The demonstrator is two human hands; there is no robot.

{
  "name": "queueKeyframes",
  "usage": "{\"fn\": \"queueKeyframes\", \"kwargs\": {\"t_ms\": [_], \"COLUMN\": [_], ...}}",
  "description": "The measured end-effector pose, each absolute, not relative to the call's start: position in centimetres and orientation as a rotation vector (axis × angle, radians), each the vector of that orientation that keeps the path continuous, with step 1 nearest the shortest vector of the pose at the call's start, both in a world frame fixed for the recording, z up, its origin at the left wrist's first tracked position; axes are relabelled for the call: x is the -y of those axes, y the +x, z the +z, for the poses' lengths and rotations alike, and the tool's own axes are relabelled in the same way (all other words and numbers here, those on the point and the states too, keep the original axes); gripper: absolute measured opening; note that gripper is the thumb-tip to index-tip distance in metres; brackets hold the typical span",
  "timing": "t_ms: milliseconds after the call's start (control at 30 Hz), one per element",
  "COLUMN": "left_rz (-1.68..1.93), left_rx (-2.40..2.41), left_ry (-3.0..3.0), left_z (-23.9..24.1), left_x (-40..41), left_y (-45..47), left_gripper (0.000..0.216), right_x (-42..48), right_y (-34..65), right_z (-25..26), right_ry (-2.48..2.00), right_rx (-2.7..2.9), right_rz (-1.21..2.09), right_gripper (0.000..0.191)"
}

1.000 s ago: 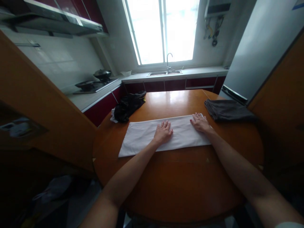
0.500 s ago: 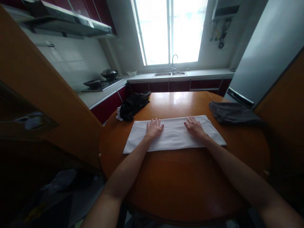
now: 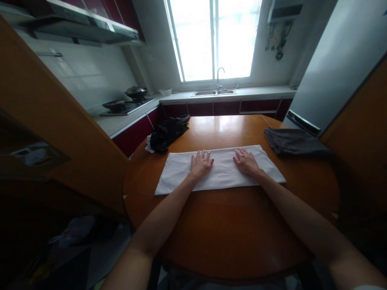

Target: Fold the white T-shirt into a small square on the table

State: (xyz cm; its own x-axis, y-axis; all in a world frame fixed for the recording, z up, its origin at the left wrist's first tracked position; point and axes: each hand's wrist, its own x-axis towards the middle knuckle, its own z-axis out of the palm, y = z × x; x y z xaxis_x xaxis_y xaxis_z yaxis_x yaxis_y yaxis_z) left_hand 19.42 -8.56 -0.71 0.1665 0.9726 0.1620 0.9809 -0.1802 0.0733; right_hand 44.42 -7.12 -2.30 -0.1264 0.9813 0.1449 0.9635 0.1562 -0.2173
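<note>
A white folded cloth (image 3: 223, 167) lies flat as a long strip on the round wooden table (image 3: 236, 225). My left hand (image 3: 200, 164) rests palm down on it, left of the middle, with the fingers spread. Right of the middle, my right hand (image 3: 245, 161) also presses flat on the fabric, fingers stretched toward the far edge. Neither hand grips anything. Light creases show in the cloth between and beside the hands. Whether it is a garment or a plain sheet cannot be made out.
At the table's far left lies a crumpled black garment (image 3: 169, 133) with something white under it. A folded dark grey cloth (image 3: 296, 141) lies on the right. Beyond are a counter with a sink (image 3: 205, 93), a stove with a lidded pan (image 3: 136, 92), and a fridge (image 3: 329, 72).
My left hand has slid a little to the right over the white cloth, closer to my right hand. My right hand stays almost in place. The view has shifted slightly.
</note>
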Motion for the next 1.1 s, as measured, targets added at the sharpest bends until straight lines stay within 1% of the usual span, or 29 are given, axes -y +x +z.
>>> {"fn": "queueKeyframes", "kwargs": {"t_ms": [133,300,433,533,733,1100], "left_rz": [-0.225,-0.261,-0.287,-0.235,-0.202,-0.198], "left_rx": [2.008,1.984,1.923,1.942,1.959,1.946], "left_ry": [-2.399,-2.382,-2.421,-2.477,-2.500,-2.478], "left_z": [-0.8,-0.3,-0.3,-0.5,-0.9,-0.8], "left_x": [8.8,8.9,8.9,8.8,8.4,8.5], "left_y": [19.7,19.8,20.2,20.4,20.2,20.2], "left_gripper": [0.059,0.059,0.059,0.058,0.059,0.058], "right_x": [7.0,7.1,7.5,7.7,7.8,7.8], "right_y": [44.5,44.4,44.0,43.6,43.3,43.2], "right_z": [-2.4,-2.1,-1.5,-1.3,-1.7,-1.5], "right_ry": [-1.881,-1.885,-1.823,-1.758,-1.778,-1.807], "right_rx": [2.182,2.155,2.083,2.105,2.275,2.258], "right_rz": [0.109,0.120,0.023,0.004,0.141,0.147], "right_gripper": [0.059,0.058,0.053,0.051,0.057,0.058]}}
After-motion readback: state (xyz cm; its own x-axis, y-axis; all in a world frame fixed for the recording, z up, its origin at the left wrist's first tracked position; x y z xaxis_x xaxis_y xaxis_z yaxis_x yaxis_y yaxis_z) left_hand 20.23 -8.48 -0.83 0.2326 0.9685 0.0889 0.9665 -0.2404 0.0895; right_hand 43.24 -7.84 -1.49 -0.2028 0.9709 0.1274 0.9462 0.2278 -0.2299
